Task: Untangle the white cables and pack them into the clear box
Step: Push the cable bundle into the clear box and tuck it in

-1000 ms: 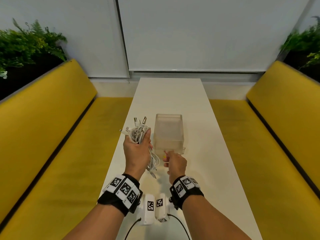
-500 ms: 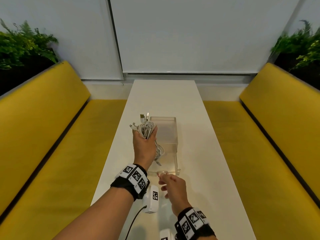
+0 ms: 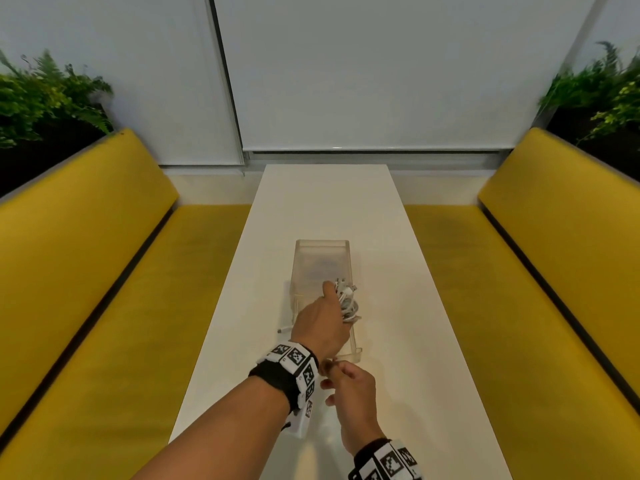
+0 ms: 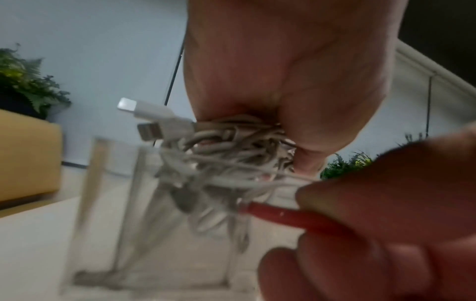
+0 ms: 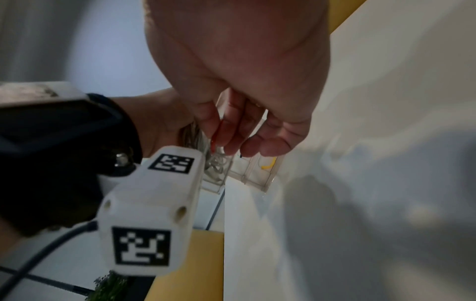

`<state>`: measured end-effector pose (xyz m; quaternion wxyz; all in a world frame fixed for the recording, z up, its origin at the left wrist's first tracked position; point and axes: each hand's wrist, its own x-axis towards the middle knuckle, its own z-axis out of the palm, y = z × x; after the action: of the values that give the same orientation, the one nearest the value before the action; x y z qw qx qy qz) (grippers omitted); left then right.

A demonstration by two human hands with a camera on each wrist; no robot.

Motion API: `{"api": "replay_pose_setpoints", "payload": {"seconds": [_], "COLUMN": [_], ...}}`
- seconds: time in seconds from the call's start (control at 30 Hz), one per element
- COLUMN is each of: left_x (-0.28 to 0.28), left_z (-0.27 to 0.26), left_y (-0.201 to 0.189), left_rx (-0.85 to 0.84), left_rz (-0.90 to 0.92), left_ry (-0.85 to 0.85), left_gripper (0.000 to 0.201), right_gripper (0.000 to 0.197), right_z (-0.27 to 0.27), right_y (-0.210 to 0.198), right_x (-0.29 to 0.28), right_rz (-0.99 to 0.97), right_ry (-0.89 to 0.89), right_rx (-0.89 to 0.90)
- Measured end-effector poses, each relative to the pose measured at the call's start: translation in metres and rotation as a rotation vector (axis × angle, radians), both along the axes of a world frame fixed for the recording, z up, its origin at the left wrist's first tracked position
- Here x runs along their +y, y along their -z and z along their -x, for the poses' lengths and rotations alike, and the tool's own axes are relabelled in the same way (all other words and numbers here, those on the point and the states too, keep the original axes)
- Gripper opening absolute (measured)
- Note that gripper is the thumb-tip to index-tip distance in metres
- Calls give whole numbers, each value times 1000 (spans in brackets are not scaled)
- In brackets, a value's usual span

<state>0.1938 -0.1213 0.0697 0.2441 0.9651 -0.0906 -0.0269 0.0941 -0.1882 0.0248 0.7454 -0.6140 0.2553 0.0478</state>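
Left grip: our left hand (image 3: 323, 320) is curled tight round the bundle of white cables (image 3: 348, 301), thumb (image 3: 327, 289) stretched forward along it; from the left wrist view the fingers (image 4: 296, 67) close over the coils from above.
Right grip: our right hand (image 3: 353, 389) hangs near the box's near end with fingers loosely curled; in the right wrist view a thin red piece (image 5: 216, 134) lies against them, though we cannot tell whether they pinch it.
Cables: the white cables (image 4: 226, 154) form one knotted bunch, loops crossing every way, two flat plug ends (image 4: 144, 110) poking out to the side; a stray connector (image 3: 282, 330) lies on the table just left of the box.
Cables' place: we hold the bundle over the near half of the clear box (image 3: 322, 258), its lower loops hanging down inside the walls; whether they touch the floor of the box we cannot tell.
Box: clear and rectangular, lying lengthwise down the middle of the table, open on top; through its near wall (image 5: 257, 171) in the right wrist view we see a small yellow bit (image 5: 268, 165) inside.
Table: a long white table (image 3: 398, 271) bears the box.
Wrists: black bands with white marker blocks (image 3: 294, 358) sit on both our wrists.
Surround: yellow benches (image 3: 104, 254) run along both sides, green ferns (image 3: 45, 95) behind them, pale blinds (image 3: 363, 71) ahead.
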Motion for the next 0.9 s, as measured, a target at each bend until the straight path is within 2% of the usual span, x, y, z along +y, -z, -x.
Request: {"api": "replay_pose_setpoints", "payload": {"seconds": [0.07,0.13,0.27,0.33,0.4,0.5,0.57,0.63,0.7,0.77,0.83,0.9], "left_x": [3,8,8,2,-2,0,4,9,13,17,18,15], "left_z": [3,9,19,19,17,14,16,21,25,25,22,19], "left_y": [2,5,10,9,8,14,17,21,22,24,24,20], "left_rx": [2,-37,-185,-186,-128,-58,-78,-128,-167,-187,-168,-120], "left_rz": [79,129,-65,-165,-185,-158,-130,-20,130,219,211,106], "left_ry": [4,-1,-57,-74,-45,-10,-6,14,61,67,-6,-82], "left_gripper": [67,66,31,22,26,50,65,73,69,57,52,49], "right_gripper": [17,17,18,17,17,15,16,18,19,18,20,22], "right_z": [-1,-1,2,2,2,2,3,3,4,4,4,5], "right_y": [0,1,3,3,2,-1,0,2,3,3,3,3], "right_x": [-1,-3,-1,-1,-2,-5,-7,-7,-7,-7,-6,-4], "right_rz": [-13,-13,14,21,15,7,15,33,36,25,22,19], "right_ry": [14,14,-16,-19,-14,-22,-32,-38,-37,-29,-28,-31], "right_rx": [10,15,16,14,9,-8,-5,0,-2,-9,-21,-27]}}
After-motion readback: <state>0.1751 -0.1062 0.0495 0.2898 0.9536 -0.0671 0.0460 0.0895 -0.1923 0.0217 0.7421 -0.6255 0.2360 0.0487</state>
